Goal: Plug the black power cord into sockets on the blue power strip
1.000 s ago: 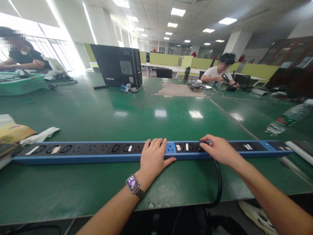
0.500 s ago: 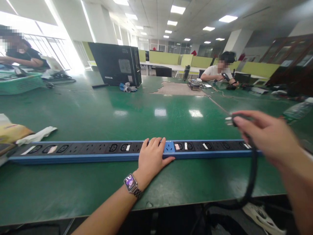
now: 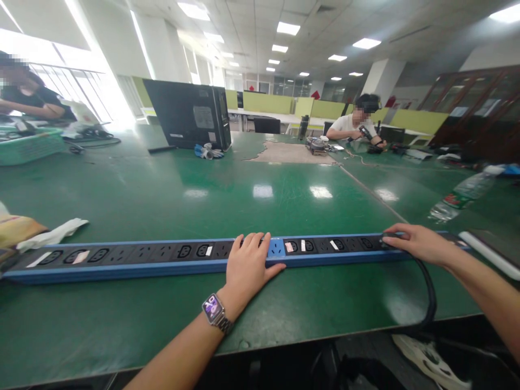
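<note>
"Table [image 3: 309,303] first. How many?"

"One, green, under both hands. Two people are beyond it: a person in black [image 3: 38,103], far off to the left of the left hand, and a person in white [image 3: 345,127], well past the gap between the hands."

"Tower [image 3: 184,116]?"

"One, well beyond the left hand and to its left."

"And the strip [image 3: 203,265]?"

"One, blue-edged, running crosswise beneath the left hand [image 3: 247,265] and on past the right hand [image 3: 422,244]. One black cable [image 3: 429,284] curves from the right hand down toward the near edge."

"How are the hands?"

"Left is wide, palm down on the strip, thumb out sideways. Right is narrow, thumb and fingers pinching one plug [image 3: 382,238] at the strip's surface; whether it's seated, I can't tell."

"Smaller things?"

"One bottle [image 3: 461,197] beyond the right hand, to its right. One watch [image 3: 212,307] just behind the left hand. Sockets [image 3: 144,252]: nine showing left of the left hand, seven between the hands, one of those blue. Labels [image 3: 333,245]: six, three left of the left hand, three between."
</note>
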A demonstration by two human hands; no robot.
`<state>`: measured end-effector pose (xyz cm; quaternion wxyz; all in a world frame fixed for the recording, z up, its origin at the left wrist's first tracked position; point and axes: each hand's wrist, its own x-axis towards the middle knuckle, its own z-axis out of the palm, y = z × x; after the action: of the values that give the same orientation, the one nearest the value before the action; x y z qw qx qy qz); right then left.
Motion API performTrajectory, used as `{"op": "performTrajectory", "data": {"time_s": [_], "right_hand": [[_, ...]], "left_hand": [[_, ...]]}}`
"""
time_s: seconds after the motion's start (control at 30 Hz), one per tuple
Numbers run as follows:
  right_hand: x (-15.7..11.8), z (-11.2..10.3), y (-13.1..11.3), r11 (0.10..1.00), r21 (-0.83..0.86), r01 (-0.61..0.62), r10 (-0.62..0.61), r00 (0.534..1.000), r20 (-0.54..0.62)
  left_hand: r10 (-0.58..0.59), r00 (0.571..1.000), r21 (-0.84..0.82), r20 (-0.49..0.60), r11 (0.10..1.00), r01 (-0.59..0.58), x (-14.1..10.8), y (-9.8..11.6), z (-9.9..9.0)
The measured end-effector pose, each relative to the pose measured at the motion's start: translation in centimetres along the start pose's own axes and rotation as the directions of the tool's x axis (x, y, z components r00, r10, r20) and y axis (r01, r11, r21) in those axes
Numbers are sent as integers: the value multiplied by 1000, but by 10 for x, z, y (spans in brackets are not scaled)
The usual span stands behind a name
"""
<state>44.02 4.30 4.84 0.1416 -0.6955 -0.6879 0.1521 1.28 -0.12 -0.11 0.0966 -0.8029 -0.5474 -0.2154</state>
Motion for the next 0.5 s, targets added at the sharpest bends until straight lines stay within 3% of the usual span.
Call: {"op": "performTrajectory", "data": {"time_s": [0.27,0.4,0.5], "right_hand": [[-5,18,-11,983,-131,-128,136,989,53],[-1,23,-7,953,-297,-56,62,998,9],[2,8,-12,963,-270,-6,-4,999,-36]], "left_hand": [[-7,1000,6,-7,1000,7,-1,0,0],[-8,1000,14,-9,1000,8,-1,1,0],[-10,1000,18,-7,1000,10,-1,0,1]]}}
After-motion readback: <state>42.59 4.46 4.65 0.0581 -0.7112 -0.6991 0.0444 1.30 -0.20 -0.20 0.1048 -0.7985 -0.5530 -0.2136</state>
